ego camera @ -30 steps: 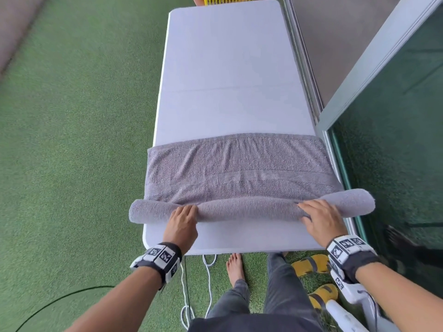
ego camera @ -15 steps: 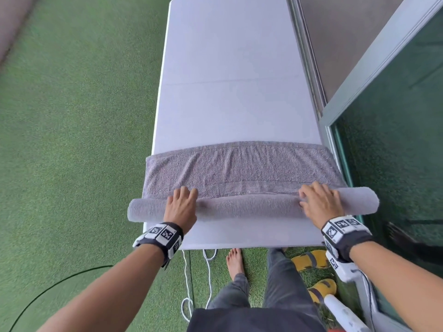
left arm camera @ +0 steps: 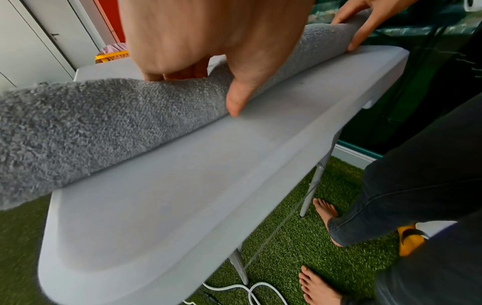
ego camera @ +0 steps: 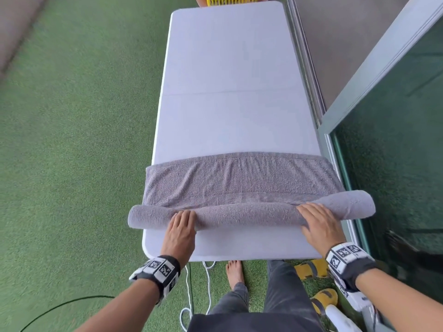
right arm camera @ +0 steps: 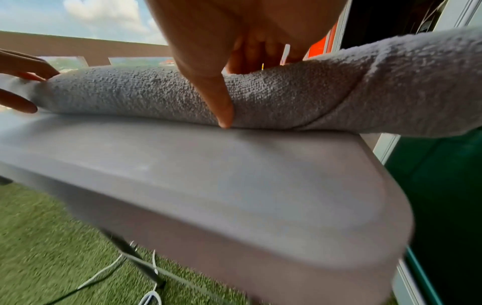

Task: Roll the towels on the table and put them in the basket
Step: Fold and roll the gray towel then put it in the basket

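Towel [ego camera: 239,185] grey looped terry cloth; table [ego camera: 230,68] smooth matt plastic.

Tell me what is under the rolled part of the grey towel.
The rolled part lies on the white table; both ends overhang its sides. The left hand and right hand grip it. The contact strip beneath is hidden.

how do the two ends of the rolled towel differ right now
The roll's right end looks thicker and looser and overhangs the table edge well past the right hand. The left end is slimmer and tighter and overhangs only a little beyond the left hand. Both are the same grey terry.
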`<state>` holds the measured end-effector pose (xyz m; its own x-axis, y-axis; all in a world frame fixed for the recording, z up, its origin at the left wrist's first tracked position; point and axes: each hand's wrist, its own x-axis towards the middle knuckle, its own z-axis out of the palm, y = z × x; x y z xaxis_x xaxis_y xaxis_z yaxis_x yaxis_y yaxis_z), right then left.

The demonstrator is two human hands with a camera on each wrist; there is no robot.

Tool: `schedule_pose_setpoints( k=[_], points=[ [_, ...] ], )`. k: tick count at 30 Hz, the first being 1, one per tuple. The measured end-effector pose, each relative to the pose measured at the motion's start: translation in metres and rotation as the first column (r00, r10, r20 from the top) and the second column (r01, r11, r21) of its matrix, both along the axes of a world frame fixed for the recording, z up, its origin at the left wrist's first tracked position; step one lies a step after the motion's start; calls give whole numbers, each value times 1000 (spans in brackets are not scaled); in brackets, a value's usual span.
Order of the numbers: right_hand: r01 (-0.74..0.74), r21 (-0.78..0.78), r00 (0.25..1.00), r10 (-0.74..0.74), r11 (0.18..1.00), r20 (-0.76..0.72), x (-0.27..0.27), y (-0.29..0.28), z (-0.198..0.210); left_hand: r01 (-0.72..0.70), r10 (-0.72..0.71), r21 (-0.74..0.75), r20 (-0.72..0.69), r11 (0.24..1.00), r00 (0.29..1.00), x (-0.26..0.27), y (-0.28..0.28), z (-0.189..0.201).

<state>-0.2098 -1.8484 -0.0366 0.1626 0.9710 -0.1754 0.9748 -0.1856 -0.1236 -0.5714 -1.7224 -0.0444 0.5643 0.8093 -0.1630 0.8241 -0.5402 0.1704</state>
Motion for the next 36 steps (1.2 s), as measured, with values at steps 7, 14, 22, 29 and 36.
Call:
schedule_pose_setpoints(
  k=[7,14,22,29,36],
  points=[
    [12,-201,1000,-12,980,-1,16,53,20,34,-32,-56,34,998,999,5,42,10],
    [77,-154,996,-84,985,-38,24,75,5,0,1,-49,16,999,1000,14,71,2],
    [67,-73,998,-66,995,13,26,82,5,36,-36,32,8,999,999,25,93,5],
    [107,-38,994,-106,994,24,36,106,6,-161,162,-39,22,986,987,36,107,0],
    [68,-220,995,-49,973,92,37,102,-1,17,-17,17,-49,1000,999,27,119,3]
  ],
)
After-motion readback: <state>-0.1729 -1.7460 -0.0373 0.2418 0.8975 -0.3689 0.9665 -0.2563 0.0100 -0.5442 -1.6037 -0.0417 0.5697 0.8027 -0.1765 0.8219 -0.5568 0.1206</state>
